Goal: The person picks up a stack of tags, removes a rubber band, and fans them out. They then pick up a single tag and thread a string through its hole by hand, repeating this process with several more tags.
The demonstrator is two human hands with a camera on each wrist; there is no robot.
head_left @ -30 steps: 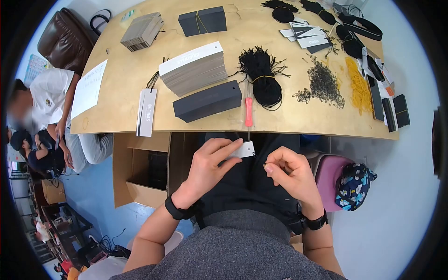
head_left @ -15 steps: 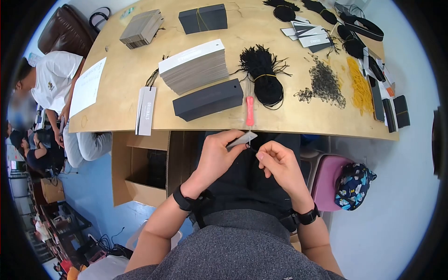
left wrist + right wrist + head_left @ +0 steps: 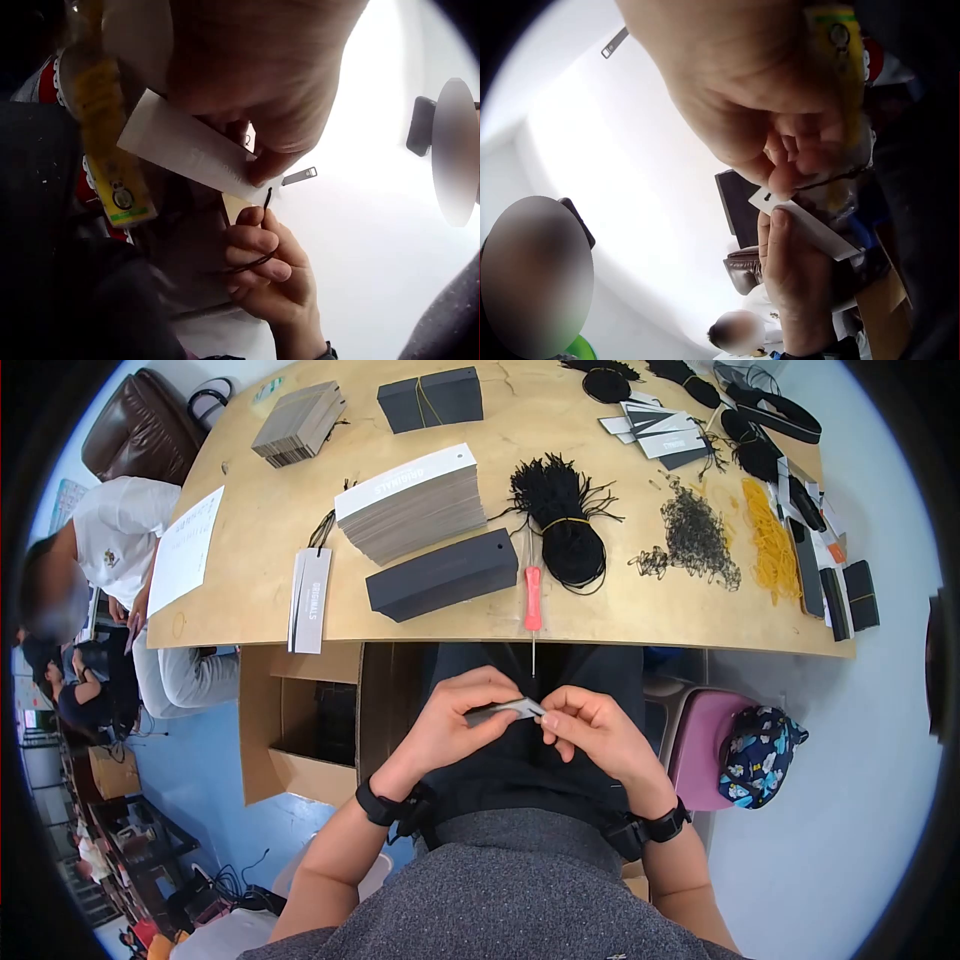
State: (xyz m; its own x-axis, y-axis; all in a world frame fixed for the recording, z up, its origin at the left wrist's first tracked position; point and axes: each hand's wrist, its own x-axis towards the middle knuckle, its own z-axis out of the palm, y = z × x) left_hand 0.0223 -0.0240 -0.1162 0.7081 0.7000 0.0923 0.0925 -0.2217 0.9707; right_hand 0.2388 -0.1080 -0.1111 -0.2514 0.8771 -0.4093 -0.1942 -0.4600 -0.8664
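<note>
Just below the table edge, my left hand (image 3: 450, 715) pinches a pale hang tag (image 3: 187, 142) between thumb and fingers. A black cord (image 3: 268, 199) runs from the hole at the tag's end. My right hand (image 3: 605, 732) pinches that cord close to the hole, and part of it loops across the fingers in the left wrist view. In the right wrist view the tag's holed end lies right at the right fingertips. A red-handled tool (image 3: 533, 600) lies on the table, its thin metal shaft pointing over the edge toward my hands.
On the table (image 3: 620, 620) stand a pale tag stack (image 3: 410, 510) and a dark one (image 3: 440, 575). Beside them lie a bundle of black cords (image 3: 570, 550), small dark pins (image 3: 697, 535) and yellow rubber bands (image 3: 768, 550). An open carton (image 3: 300, 780) is below. A person sits at left.
The tag has come away from the tip of the tool's shaft, toward my body. My right hand has closed in on its holed end and now pinches the cord there.
</note>
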